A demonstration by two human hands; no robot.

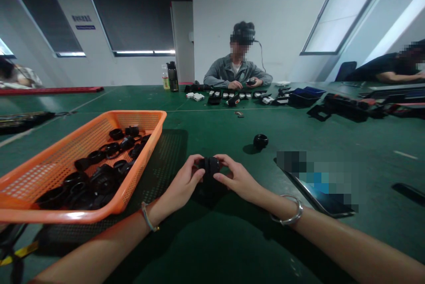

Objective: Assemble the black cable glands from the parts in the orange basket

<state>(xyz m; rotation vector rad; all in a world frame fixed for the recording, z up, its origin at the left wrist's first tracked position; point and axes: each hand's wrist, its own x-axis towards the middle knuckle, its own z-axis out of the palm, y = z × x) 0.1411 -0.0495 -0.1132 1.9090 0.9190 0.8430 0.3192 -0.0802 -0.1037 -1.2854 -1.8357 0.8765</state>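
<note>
Both my hands meet above the green table [215, 239] on one small black round part [210, 166]. My left hand [182, 184] pinches its left side with thumb and fingers. My right hand [237, 178] grips its right side the same way. A second black round part [260, 141] stands alone on the table a little beyond my right hand. To my left sits an orange mesh basket [43, 171] holding several similar black rings and caps [99, 173].
A phone [318, 191] lies at my right forearm. A person sits across the table behind rows of small parts [232, 96] and a blue tray [305, 94]. Bottles [170, 77] stand at the far side. Dark tools [352, 107] lie far right.
</note>
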